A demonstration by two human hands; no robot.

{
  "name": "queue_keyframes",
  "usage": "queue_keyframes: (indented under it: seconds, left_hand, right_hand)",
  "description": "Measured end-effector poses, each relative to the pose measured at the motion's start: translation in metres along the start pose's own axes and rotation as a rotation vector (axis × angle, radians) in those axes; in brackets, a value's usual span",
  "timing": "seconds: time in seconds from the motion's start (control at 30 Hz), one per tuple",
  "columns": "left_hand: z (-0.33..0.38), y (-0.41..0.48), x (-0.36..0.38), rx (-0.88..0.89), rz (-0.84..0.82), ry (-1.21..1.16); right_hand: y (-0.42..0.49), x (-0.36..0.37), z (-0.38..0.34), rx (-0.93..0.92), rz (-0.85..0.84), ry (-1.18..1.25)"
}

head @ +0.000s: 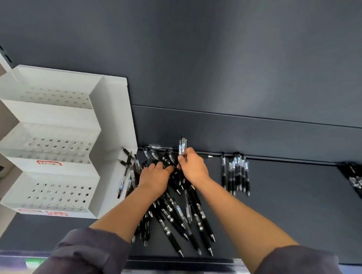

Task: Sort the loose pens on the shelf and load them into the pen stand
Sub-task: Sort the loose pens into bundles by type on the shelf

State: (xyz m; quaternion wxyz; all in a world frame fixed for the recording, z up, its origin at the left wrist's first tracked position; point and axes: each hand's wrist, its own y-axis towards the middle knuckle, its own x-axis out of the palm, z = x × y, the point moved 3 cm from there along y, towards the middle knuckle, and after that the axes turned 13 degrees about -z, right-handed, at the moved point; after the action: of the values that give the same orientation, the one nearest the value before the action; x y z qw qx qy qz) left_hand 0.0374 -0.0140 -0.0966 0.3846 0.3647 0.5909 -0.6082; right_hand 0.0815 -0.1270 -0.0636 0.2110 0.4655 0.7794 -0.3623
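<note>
A heap of loose black pens (178, 216) lies on the dark shelf (287, 215) in the middle of the view. My right hand (194, 167) grips a small bundle of pens (182, 146) that sticks up above the fist. My left hand (156, 176) lies on the far part of the heap with its fingers curled among the pens. The white stepped pen stand (49, 142), with three tiers of holes, stands at the left; all its holes look unfilled.
A sorted group of black pens (235, 174) lies to the right of my right hand. Another group (360, 184) lies at the far right edge. A few pens (127, 171) lean against the stand's right side. The dark back wall (242, 66) rises behind the shelf.
</note>
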Motion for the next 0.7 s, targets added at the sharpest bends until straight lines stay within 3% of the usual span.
queue_keyframes:
  seconds: [0.33,0.7]
  left_hand:
    - [-0.001,-0.003,0.007,0.015,0.170,0.096]
    - [-0.005,-0.009,0.011,0.069,0.251,-0.056]
  right_hand:
    - [-0.001,-0.002,0.012,0.003,0.007,0.037]
    - [-0.001,0.000,0.010,-0.006,0.004,0.028]
